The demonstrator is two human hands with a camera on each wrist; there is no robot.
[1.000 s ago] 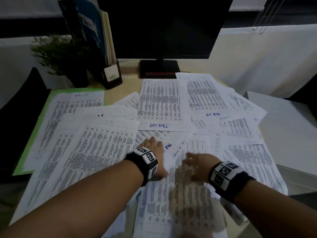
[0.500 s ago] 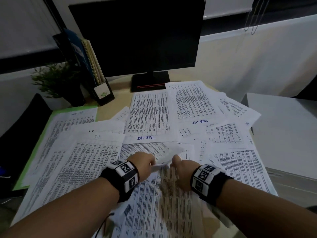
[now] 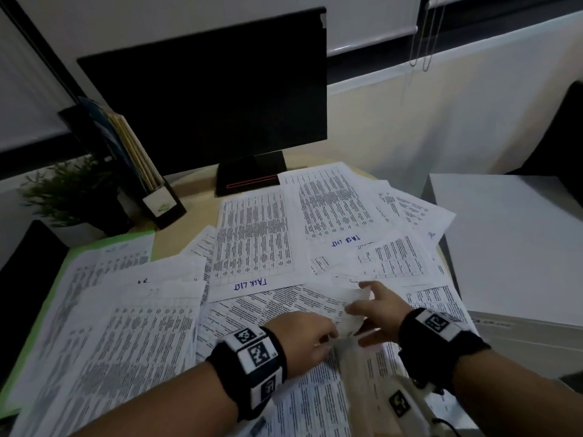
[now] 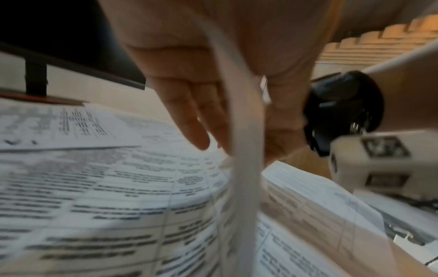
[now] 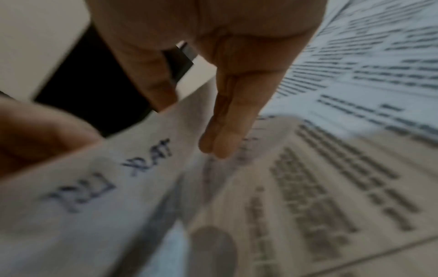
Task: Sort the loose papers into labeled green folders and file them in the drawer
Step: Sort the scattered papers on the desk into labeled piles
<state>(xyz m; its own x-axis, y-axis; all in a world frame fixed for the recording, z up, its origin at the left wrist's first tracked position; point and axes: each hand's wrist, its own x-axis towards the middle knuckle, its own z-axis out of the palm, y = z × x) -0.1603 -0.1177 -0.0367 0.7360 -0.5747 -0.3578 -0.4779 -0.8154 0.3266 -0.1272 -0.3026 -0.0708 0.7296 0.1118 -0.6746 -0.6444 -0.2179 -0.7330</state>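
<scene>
Printed loose papers (image 3: pixel 252 241), some marked "TASK LIST" in blue, cover the desk. An open green folder (image 3: pixel 72 253) lies at the left with sheets on it. Both hands meet at the near middle over a raised, curled sheet (image 3: pixel 350 324). My left hand (image 3: pixel 303 339) pinches its edge: in the left wrist view the sheet (image 4: pixel 239 131) runs between the straight fingers (image 4: pixel 194 120) and the thumb. My right hand (image 3: pixel 378 313) holds the sheet's other side with its fingers spread. The right wrist view shows that sheet (image 5: pixel 106 180) lifted under the fingers (image 5: pixel 225 135), blurred. No drawer is in view.
A dark monitor (image 3: pixel 205 105) stands at the back of the desk. Left of it are a black file holder (image 3: pixel 135 159) with folders and a small plant (image 3: pixel 69 190). A white cabinet top (image 3: pixel 511 241) adjoins the desk on the right.
Both hands went from lying flat on the papers to lifting one sheet between them. The right hand has since moved forward and right, and the head view has tilted up.
</scene>
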